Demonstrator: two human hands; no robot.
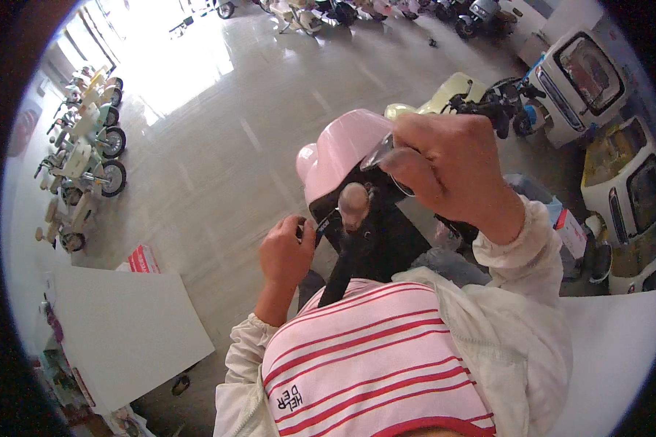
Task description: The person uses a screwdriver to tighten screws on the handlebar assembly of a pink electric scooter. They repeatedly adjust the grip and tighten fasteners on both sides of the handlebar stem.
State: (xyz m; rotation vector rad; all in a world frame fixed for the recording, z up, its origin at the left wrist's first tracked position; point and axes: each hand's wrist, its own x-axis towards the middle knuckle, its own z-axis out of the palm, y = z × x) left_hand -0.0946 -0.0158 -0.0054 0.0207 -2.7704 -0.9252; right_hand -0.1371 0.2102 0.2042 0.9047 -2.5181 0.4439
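While the right hand [452,171] pinches a clear film [381,154] at the edge of the pink scooter's front panel [342,149], the left hand [286,251] closes its fingers on a small dark part [321,229] beside the black steering column [364,240]. Peeling slowly, low along the panel, looks wisest to me, the other hand steadying.

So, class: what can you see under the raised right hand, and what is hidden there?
Under the right hand sit a pink scooter front panel, black bodywork and a round beige knob. A clear film shows at the fingertips. The hand covers whatever lies beneath its palm.
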